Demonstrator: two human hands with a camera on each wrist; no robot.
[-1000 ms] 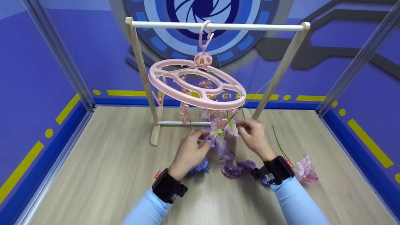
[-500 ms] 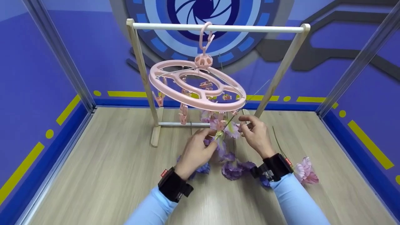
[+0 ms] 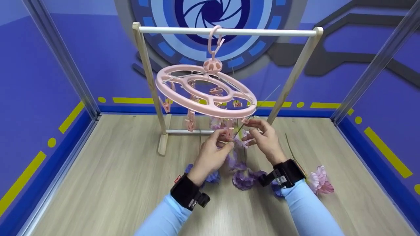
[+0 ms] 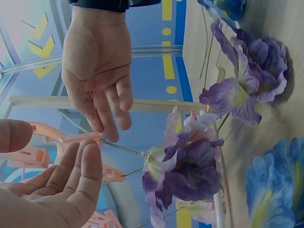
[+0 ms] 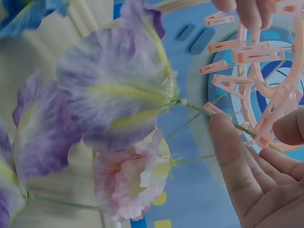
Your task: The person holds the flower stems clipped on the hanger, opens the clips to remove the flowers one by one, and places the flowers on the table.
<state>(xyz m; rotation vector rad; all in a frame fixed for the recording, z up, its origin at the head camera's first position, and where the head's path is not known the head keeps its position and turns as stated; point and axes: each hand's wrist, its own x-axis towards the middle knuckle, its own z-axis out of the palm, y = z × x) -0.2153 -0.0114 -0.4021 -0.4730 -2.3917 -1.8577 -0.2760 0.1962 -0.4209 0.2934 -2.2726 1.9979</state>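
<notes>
A pink hanger (image 3: pixel 183 101) with dangling clips hangs tilted on a rack. My left hand (image 3: pixel 213 155) is at a low clip (image 3: pixel 230 129) on its near side, fingers overlapping the clip, thumb apart. My right hand (image 3: pixel 267 142) has its forefinger right by another clip (image 3: pixel 245 120) at the ring's right end. A purple artificial iris (image 4: pixel 190 166) hangs head down between the hands. Its green stem (image 5: pixel 199 108) passes along my right fingertips and a pink clip (image 5: pixel 278 116) in the right wrist view. My right thumb and fingers are spread apart there.
A wooden rack with a white bar (image 3: pixel 272 32) carries the hanger. Pink flowers (image 5: pixel 128 180) hang behind. On the table lie a dark purple flower (image 3: pixel 243 180), a blue flower (image 3: pixel 213 177) and a pink-white flower (image 3: pixel 321 180). Printed walls enclose the table.
My left hand has moved right and up, from beside the iris to the clip above it. My right hand has risen slightly, its fingers now at the right clip.
</notes>
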